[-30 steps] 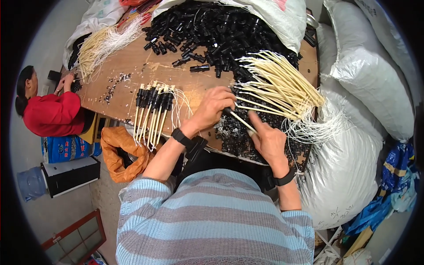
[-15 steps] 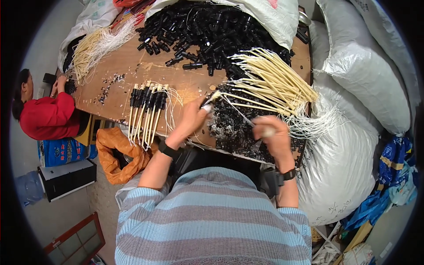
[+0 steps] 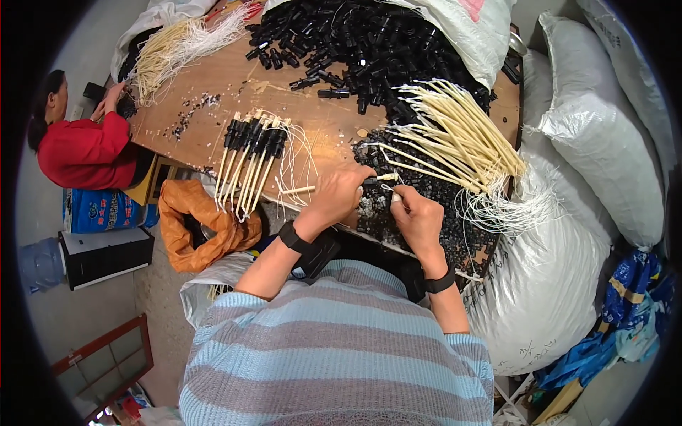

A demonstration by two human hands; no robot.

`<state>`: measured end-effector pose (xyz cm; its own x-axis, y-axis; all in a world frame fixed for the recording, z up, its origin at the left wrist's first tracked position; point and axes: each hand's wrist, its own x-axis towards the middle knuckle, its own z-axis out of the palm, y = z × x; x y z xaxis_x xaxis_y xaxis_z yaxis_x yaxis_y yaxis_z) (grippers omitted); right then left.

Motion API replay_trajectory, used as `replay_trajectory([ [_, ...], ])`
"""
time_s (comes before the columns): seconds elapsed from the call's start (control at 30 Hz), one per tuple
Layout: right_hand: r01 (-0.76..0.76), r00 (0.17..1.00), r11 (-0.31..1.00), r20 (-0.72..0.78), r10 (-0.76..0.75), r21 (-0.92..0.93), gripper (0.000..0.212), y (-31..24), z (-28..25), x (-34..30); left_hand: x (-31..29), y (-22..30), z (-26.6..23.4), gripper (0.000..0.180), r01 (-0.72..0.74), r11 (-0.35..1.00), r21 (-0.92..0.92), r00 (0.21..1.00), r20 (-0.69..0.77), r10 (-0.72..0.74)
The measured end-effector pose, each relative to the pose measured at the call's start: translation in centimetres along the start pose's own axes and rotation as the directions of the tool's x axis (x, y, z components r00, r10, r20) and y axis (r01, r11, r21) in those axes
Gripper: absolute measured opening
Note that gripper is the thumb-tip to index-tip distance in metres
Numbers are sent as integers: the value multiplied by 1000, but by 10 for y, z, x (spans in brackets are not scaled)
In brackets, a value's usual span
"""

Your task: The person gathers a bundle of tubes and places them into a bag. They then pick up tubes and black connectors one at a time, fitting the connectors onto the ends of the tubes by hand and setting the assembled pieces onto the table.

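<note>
My left hand (image 3: 337,193) is closed around a cream rod (image 3: 298,189) whose tail sticks out to the left. On its other end, past my fingers, is a black plastic connector (image 3: 371,182) with a pale tip. Close to that tip my right hand (image 3: 418,219) pinches a thin white string (image 3: 386,187). Left of my hands lies a row of finished-looking rods with black connectors (image 3: 254,138), trailing white strings. A thick bundle of cream rods (image 3: 469,135) lies to the right, its white strings (image 3: 515,209) hanging over the table edge.
Black connectors (image 3: 320,42) are heaped at the back. Small black parts (image 3: 455,234) spread under my right hand. Another rod bundle (image 3: 167,57) lies far left, near a person in red (image 3: 89,153). White sacks (image 3: 540,284) crowd the right; an orange bag (image 3: 181,248) stands left.
My hands have come closer together, and the left one has moved right and down. The right hand's blurred motion has become a pinch on the string. The view has shifted slightly.
</note>
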<state>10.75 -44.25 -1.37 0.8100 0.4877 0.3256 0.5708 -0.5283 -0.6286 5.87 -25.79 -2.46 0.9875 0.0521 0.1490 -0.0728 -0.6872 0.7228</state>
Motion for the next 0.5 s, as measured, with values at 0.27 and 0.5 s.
replay_trajectory([
  [0.27, 12, 997, 997, 72, -17, 72, 7, -1, 2, 0, 0, 7, 1, 39, -23, 999, 28, 994, 109, 20],
  [0.5, -19, 975, 981, 219, -23, 191, 12, -6, 2, -4, 3, 10, -1, 40, 62, 985, -164, 961, 275, -15],
])
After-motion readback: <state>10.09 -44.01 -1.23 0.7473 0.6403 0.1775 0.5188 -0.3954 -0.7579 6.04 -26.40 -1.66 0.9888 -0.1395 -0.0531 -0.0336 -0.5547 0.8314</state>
